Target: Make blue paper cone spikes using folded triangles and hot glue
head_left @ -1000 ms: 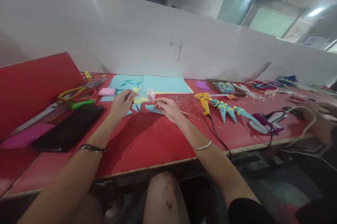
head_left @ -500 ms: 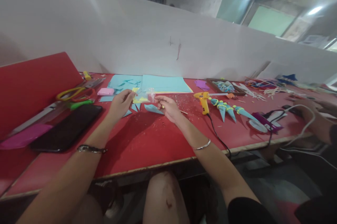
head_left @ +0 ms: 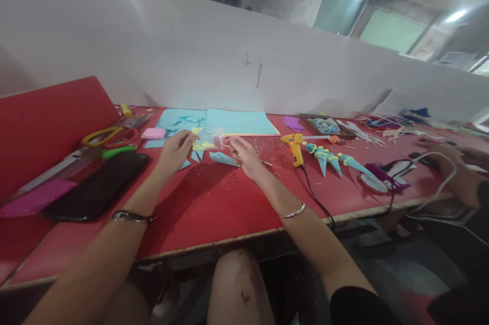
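Observation:
Pinched in my left hand (head_left: 179,149) is the end of a small clear plastic bag (head_left: 209,141) with yellow bits inside. At the bag's other end is my right hand (head_left: 243,154), its fingers closed; whether they grip the bag or a small piece cannot be made out. Just below the bag lie a rolled light-blue paper piece (head_left: 223,158) and several small blue paper triangles (head_left: 196,156). A thin stick (head_left: 266,163) lies beside my right hand on the red table (head_left: 206,213).
Light-blue paper sheets (head_left: 240,121) lie behind my hands. To the right are a yellow glue gun (head_left: 294,149) with a cord and blue paper cones (head_left: 334,162) with yellow trim. A black phone (head_left: 99,185) and scissors (head_left: 110,137) are left. A co-worker's hand (head_left: 443,157) is far right.
My right-hand fingers have shifted slightly at the bag's end, and a small yellow piece seen at them before no longer shows. My left hand stays put.

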Tool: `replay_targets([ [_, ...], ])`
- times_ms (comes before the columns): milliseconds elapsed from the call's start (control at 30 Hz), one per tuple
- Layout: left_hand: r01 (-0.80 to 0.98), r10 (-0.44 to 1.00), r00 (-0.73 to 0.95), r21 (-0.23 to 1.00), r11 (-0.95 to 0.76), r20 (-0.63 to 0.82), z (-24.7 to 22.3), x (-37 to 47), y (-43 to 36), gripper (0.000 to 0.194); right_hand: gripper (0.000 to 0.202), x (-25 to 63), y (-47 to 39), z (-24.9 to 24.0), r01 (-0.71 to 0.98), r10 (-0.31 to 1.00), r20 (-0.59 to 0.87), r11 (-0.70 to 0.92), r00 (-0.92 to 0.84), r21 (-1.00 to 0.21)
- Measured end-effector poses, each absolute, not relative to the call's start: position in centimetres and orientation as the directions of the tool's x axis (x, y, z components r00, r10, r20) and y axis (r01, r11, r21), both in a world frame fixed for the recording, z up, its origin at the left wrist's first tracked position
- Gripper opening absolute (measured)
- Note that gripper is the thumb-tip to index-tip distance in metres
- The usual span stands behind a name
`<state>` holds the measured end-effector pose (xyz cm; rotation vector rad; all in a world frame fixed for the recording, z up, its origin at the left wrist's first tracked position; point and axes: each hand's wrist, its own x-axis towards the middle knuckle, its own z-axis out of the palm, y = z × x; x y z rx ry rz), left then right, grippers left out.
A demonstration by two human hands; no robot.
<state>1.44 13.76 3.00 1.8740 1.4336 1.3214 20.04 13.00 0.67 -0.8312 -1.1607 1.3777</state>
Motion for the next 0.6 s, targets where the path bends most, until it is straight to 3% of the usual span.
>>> replay_targets([
  [333, 0.451, 0.896, 0.009, 0.797, -0.401, 0.445, 2.73, 1.16, 14.14, 0.018, 0.024, 19.67, 12.56, 0.90, -0.141, 0.973, 0.133, 0.107, -0.189, -0.984],
  [500, 0.444, 0.896, -0.001, 0.803, -0.398, 0.444, 2.76, 1.17, 14.19, 0.018, 0.025, 19.42, 12.32, 1.07, -0.049, 0.988, 0.126, 0.122, -0.084, -0.991],
  [600, 0.467, 0.893, -0.009, 0.791, -0.395, 0.451, 2.77, 1.18, 14.16, 0.019, 0.026, 19.25, 12.16, 0.98, -0.018, 0.974, 0.171, 0.170, -0.150, -0.985],
])
